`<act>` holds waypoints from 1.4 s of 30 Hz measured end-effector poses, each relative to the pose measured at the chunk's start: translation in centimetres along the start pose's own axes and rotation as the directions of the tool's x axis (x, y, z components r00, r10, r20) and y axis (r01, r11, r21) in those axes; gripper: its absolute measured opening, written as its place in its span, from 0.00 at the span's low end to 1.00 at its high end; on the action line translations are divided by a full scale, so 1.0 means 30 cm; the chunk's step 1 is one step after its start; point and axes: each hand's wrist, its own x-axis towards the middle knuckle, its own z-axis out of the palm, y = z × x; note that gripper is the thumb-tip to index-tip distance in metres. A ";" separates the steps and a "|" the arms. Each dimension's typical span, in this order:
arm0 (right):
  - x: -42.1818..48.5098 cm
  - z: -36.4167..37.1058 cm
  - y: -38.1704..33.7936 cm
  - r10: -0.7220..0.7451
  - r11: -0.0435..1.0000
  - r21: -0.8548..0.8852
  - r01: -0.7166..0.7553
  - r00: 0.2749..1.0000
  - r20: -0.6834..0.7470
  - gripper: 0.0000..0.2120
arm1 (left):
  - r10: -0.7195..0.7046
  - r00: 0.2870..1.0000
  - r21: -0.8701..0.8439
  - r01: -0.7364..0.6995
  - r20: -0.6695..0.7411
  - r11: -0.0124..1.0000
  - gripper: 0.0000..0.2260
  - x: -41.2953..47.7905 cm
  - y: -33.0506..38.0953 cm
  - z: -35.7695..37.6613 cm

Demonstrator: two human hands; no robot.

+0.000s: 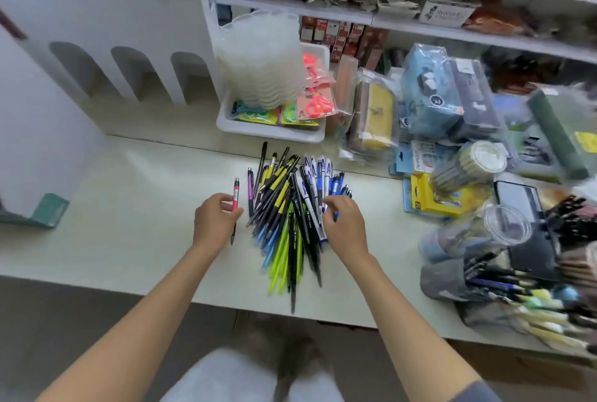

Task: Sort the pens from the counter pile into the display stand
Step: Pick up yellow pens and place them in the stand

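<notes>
A pile of pens (290, 207) lies on the white counter (129, 207): black-and-yellow, lime green, blue and white ones, fanned out. My left hand (214, 219) pinches a pink-and-black pen (235, 199) just left of the pile, its tip pointing toward me. My right hand (344, 224) is curled over the pile's right side, fingertips on blue-and-white pens (318, 175); whether it holds one is hidden. A white display stand (106, 46) with arched openings stands at the back left.
A white tray (271, 133) with clear lids and scissors packs sits behind the pile. Packaged stationery (436, 101) and pen-filled holders (517, 272) crowd the right side. A purple pen (250, 191) lies alone left of the pile. Shelves run along the back.
</notes>
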 end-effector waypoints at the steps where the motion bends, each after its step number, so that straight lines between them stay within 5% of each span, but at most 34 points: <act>1: 0.010 0.002 0.000 0.005 1.000 0.000 -0.005 1.000 0.004 0.12 | -0.011 0.999 -0.041 0.010 -0.040 0.999 0.12 0.026 0.021 0.010; 6: 0.051 0.007 0.034 0.030 1.000 0.005 -0.029 0.999 -0.035 0.13 | -0.050 0.998 -0.057 0.047 -0.043 0.997 0.14 0.167 0.138 0.107; 10: 0.070 0.021 0.064 0.027 1.000 -0.003 -0.028 0.992 -0.123 0.12 | -0.086 0.994 0.101 0.078 0.073 0.992 0.37 0.182 0.185 0.185; 14: 0.058 0.061 0.051 0.050 0.999 -0.020 -0.050 0.999 0.020 0.29 | -0.088 0.987 0.301 0.044 0.135 0.953 0.48 0.137 0.207 0.248; 19: 0.051 0.133 0.036 -0.009 0.983 -0.176 0.047 0.978 0.210 0.32 | -0.079 0.989 0.301 0.038 0.125 0.953 0.41 0.179 0.184 0.252; 25: 0.045 0.165 0.053 -0.014 0.967 -0.247 0.056 0.986 0.168 0.30 | -0.038 0.983 0.345 -0.028 0.182 0.938 0.31 0.198 0.166 0.259; 30: 0.044 0.183 0.065 -0.032 0.963 -0.261 0.067 0.990 0.137 0.29 | 0.002 0.991 0.224 -0.033 0.137 0.974 0.26 0.157 0.169 0.258; 42: 0.045 0.171 0.055 -0.014 0.961 -0.270 0.055 0.988 0.151 0.31 | 0.004 0.935 0.001 -0.004 0.356 1.000 0.19 0.201 0.142 0.199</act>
